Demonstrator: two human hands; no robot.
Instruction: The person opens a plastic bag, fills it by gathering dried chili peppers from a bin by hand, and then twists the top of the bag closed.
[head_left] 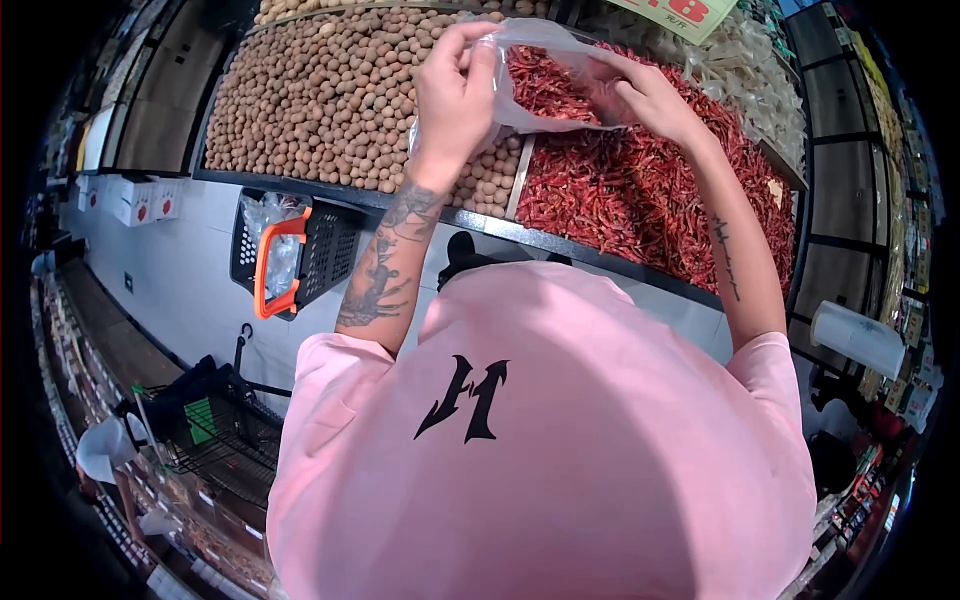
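Clear plastic bag (522, 114), gripped by the left hand (455, 100), partly veils the right hand (655, 100), its grasp unclear

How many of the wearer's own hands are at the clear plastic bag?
2: the left hand grips the left side of the plastic bag; the right hand is at its right side, over red chilies. Neither hand is hidden, only some fingertips.

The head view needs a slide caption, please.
Left hand holding a clear bag, right hand at its edge, above dried red chillies.
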